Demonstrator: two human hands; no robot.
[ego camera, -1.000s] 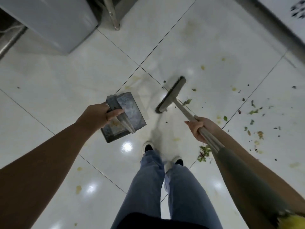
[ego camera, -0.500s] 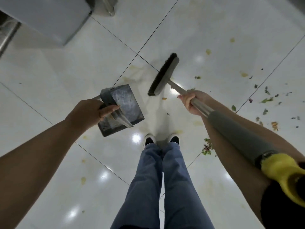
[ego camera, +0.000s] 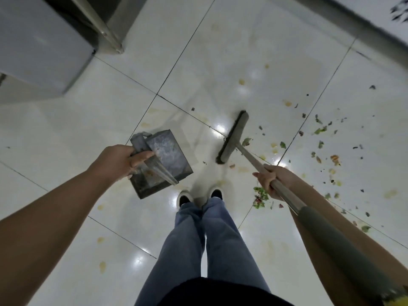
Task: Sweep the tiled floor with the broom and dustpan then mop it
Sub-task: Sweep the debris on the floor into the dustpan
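Legs in blue jeans (ego camera: 198,244) and two dark shoes (ego camera: 185,198) stand nearest on the tiled floor (ego camera: 66,129). Just beyond, the left hand (ego camera: 117,162) has its fingers curled round the handle of a grey metal dustpan (ego camera: 167,157), carried tilted above the tiles left of the feet. The right hand (ego camera: 271,180) is clenched round the broom (ego camera: 234,138) shaft, whose long axis runs from the lower right up and leftward; the broom's head lies on the floor ahead of the feet, stretching away from the person. Sweeping is the step in hand, mopping not begun. Green and brown scraps (ego camera: 320,131) lie scattered to the right, with a small heap (ego camera: 260,196) beside the right hand. Next, probably, the head must draw the scraps together and the dustpan come down to the tiles. Farthest off stands a grey cabinet (ego camera: 44,47)
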